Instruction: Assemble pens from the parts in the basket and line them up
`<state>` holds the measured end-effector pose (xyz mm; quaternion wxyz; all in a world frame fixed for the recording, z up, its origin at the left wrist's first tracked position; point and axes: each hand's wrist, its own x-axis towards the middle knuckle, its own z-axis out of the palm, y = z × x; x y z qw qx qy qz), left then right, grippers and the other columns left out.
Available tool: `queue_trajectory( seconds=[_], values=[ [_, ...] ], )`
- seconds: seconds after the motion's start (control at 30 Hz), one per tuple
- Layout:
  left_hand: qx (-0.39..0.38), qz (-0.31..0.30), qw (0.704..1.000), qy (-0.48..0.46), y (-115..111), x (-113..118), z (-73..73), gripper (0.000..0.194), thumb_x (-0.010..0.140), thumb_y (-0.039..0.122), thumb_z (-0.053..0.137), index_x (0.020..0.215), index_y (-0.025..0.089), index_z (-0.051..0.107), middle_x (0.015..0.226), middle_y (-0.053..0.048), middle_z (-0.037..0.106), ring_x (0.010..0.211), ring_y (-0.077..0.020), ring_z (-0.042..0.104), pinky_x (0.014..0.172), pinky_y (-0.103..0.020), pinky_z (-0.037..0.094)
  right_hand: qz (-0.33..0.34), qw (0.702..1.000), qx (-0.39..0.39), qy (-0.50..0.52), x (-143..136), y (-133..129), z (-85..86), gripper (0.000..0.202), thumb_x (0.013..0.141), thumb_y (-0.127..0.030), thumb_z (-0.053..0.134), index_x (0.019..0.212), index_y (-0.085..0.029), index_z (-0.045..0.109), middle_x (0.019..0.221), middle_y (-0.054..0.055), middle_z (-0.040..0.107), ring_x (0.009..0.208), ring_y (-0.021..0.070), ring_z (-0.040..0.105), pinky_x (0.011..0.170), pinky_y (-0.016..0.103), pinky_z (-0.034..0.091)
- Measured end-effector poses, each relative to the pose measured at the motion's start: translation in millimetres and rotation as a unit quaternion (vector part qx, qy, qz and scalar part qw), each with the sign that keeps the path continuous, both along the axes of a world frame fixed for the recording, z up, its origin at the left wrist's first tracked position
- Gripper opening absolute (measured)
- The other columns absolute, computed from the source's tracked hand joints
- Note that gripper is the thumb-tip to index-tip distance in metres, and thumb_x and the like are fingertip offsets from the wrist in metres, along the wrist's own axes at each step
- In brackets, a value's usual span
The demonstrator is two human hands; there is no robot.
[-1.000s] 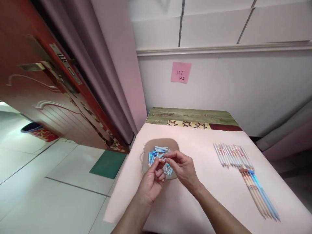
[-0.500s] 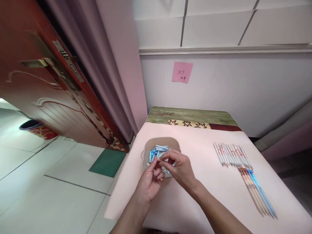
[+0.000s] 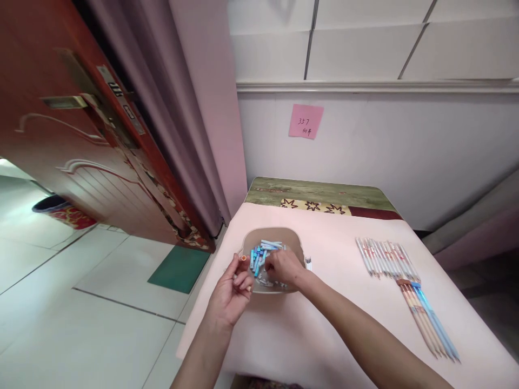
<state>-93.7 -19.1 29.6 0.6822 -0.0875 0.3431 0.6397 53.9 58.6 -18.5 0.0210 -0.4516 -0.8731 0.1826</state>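
My left hand (image 3: 231, 292) is closed at the left edge of a beige plastic bin (image 3: 298, 243). Thumb and forefinger pinch a small piece with a round, orange-rimmed end (image 3: 244, 258); the rest of it is hidden. My right hand (image 3: 284, 266) reaches down inside the bin, fingers curled together, and whatever they grip is hidden. In the bin lie several short blue sticks (image 3: 258, 260) that look like pen barrels or caps, with small whitish pieces (image 3: 265, 282) in front of them.
On the pink-covered table (image 3: 340, 324), a row of pale pencils (image 3: 387, 256) lies at right, with brown and blue pencils (image 3: 427, 319) below it. Dark-tipped thin sticks (image 3: 308, 263) show beside the bin. A wall (image 3: 365, 140) stands behind, a red door (image 3: 81, 140) to the left.
My hands have separated. The left moved left with the small piece, tilting its round end toward me; the right went down into the bin.
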Motion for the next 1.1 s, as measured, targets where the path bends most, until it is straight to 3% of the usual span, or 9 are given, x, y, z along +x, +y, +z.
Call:
queue_trajectory(
  seconds=[0.23,0.5,0.6,0.77,0.83,0.87,0.97,1.03,1.1],
  values=[
    [-0.01,0.01,1.0,0.012,-0.6,-2.3,-3.8,0.02,0.093,0.019,0.048,0.078,0.011,0.057,0.072,-0.006,0.067,0.033,0.0013,0.032,0.031,-0.014,0.027,0.053,0.995,0.014,-0.086,-22.1,-2.6,-17.1,0.022,0.079,-0.009,0.052,0.085,-0.01,0.073,0.089,0.017,0.071,0.086,0.0273,0.067,0.071,0.031,0.049],
    [-0.019,-0.021,1.0,-0.003,1.2,9.5,-8.4,0.018,0.092,0.018,0.049,0.076,0.012,0.056,0.071,-0.004,0.065,0.034,0.0007,0.032,0.031,-0.014,0.027,0.043,0.998,0.027,-0.046,-11.1,-12.5,-16.3,0.028,0.086,-0.013,0.048,0.11,-0.008,0.062,0.11,0.022,0.064,0.101,0.0287,0.062,0.081,0.037,0.047],
    [-0.022,-0.026,0.999,0.001,1.2,11.1,-8.7,0.017,0.092,0.018,0.05,0.078,0.012,0.056,0.071,-0.004,0.065,0.034,0.0007,0.032,0.032,-0.014,0.027,0.005,1.0,0.018,0.0,3.1,-11.0,-11.4,0.026,0.087,-0.017,0.048,0.11,-0.01,0.059,0.099,0.018,0.068,0.088,0.0261,0.066,0.074,0.035,0.048],
    [-0.024,-0.037,0.999,-0.001,4.0,18.5,-12.0,0.016,0.091,0.019,0.051,0.077,0.012,0.056,0.073,-0.005,0.066,0.034,0.0006,0.031,0.031,-0.014,0.027,-0.06,0.992,0.0,0.111,30.7,-14.6,2.7,0.015,0.09,-0.024,0.047,0.093,-0.018,0.061,0.086,0.005,0.07,0.076,0.0165,0.066,0.067,0.025,0.047],
    [-0.026,-0.047,0.999,0.002,6.2,24.7,-14.8,0.015,0.09,0.019,0.053,0.078,0.011,0.057,0.074,-0.005,0.066,0.034,0.0007,0.031,0.031,-0.014,0.027,-0.097,0.969,-0.045,0.223,39.0,-20.4,9.1,0.018,0.091,-0.03,0.046,0.092,-0.018,0.06,0.079,0.002,0.069,0.068,0.0138,0.064,0.063,0.023,0.048],
    [-0.026,-0.054,0.998,0.005,7.3,28.4,-16.5,0.014,0.09,0.019,0.054,0.079,0.011,0.057,0.074,-0.005,0.066,0.035,0.0009,0.031,0.032,-0.014,0.027,-0.118,0.942,-0.085,0.304,42.1,-24.1,12.8,0.02,0.09,-0.033,0.048,0.091,-0.017,0.06,0.075,0.002,0.068,0.065,0.0133,0.064,0.06,0.023,0.049],
    [-0.013,-0.078,0.997,0.016,10.0,40.1,-21.7,0.013,0.089,0.019,0.056,0.081,0.009,0.058,0.074,-0.004,0.064,0.035,0.0016,0.03,0.033,-0.014,0.027,-0.152,0.822,-0.199,0.511,47.1,-36.7,25.8,0.021,0.083,-0.035,0.058,0.09,-0.016,0.062,0.071,0.001,0.066,0.065,0.014,0.064,0.061,0.025,0.051],
    [0.007,-0.088,0.996,0.024,10.7,47.5,-24.9,0.012,0.086,0.019,0.06,0.081,0.009,0.058,0.073,-0.003,0.063,0.036,0.0017,0.03,0.034,-0.014,0.027,-0.153,0.803,-0.206,0.538,47.7,-44.2,34.3,0.018,0.081,-0.032,0.061,0.089,-0.017,0.064,0.074,0.001,0.067,0.066,0.0136,0.064,0.062,0.024,0.051],
    [0.022,-0.098,0.994,0.032,10.6,53.8,-27.4,0.012,0.083,0.02,0.065,0.081,0.01,0.058,0.07,0.0,0.062,0.036,0.0014,0.029,0.034,-0.014,0.027,-0.16,0.815,-0.176,0.528,47.6,-49.0,39.7,0.014,0.08,-0.03,0.062,0.086,-0.017,0.064,0.074,0.001,0.068,0.066,0.0129,0.063,0.061,0.023,0.05]
  ],
)
